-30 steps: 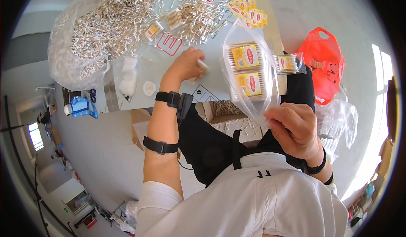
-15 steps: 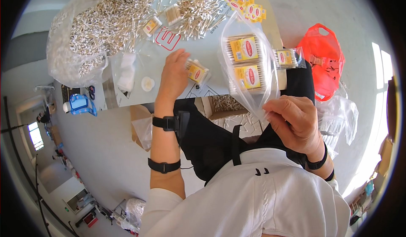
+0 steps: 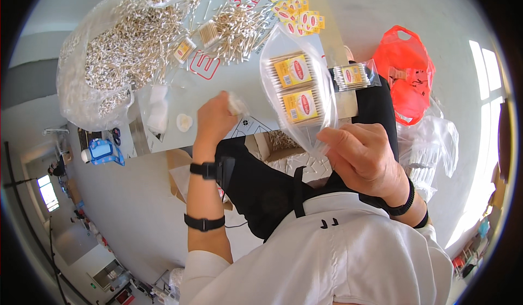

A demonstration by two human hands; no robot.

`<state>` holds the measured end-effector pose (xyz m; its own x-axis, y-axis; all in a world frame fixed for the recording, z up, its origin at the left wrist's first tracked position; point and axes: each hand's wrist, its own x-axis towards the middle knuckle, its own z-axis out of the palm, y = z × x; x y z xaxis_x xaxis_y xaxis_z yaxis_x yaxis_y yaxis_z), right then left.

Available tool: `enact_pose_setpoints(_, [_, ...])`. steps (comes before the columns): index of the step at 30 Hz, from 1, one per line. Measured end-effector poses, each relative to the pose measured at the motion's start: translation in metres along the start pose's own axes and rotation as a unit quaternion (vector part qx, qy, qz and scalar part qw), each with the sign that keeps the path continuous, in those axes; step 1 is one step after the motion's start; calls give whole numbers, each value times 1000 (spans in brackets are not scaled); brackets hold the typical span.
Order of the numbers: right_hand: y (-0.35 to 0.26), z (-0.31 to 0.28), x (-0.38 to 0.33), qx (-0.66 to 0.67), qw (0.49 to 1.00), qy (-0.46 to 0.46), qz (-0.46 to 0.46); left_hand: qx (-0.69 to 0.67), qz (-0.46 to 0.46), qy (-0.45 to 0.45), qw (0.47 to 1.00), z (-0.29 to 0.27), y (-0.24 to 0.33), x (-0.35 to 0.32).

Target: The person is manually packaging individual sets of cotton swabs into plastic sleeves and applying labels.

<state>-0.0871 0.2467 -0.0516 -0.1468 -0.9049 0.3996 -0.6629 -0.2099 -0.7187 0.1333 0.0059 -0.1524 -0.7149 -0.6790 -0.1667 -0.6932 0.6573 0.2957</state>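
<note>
My right hand (image 3: 365,160) pinches the near end of a clear plastic bag (image 3: 267,79). Inside it, two bundles of cotton swabs (image 3: 301,104) with yellow labels lie one above the other. Above the table's near edge, my left hand (image 3: 215,121) is closed on a small clear packet of cotton swabs (image 3: 237,104), blurred and mostly edge-on. Just right of the large bag, another small swab packet (image 3: 353,77) with a yellow label rests by the table's right edge. A further labelled bundle (image 3: 184,50) and an unlabelled swab bundle (image 3: 208,34) lie farther back.
Loose swabs (image 3: 239,30) lie behind, beside a big clear sack of swabs (image 3: 122,43). Yellow labels (image 3: 299,11) are scattered at the far right. White pads (image 3: 184,122), scissors (image 3: 116,136) and a blue pouch (image 3: 102,150) sit left. A red bag (image 3: 406,76) hangs right; a carton (image 3: 275,144) stands below.
My left hand has taken the small swab packet off the table and moved slightly toward me. My right hand still pinches the large bag. The view has shifted a little.
</note>
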Motion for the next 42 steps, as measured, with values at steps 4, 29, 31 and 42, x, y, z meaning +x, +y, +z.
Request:
enact_pose_setpoints(4, [2, 1, -2, -23, 1000, -20, -8, -414, 14, 281, 866, -69, 46, -12])
enact_pose_setpoints(29, [1, 2, 3, -85, 995, 34, -28, -113, 192, -78, 972, -113, 164, 1])
enact_pose_setpoints(31, [1, 1, 4, -84, 996, 27, -34, -115, 122, -59, 984, -113, 166, 5])
enact_pose_setpoints(42, [-2, 0, 9, -97, 993, -66, 28, -81, 129, -103, 983, -103, 161, 12])
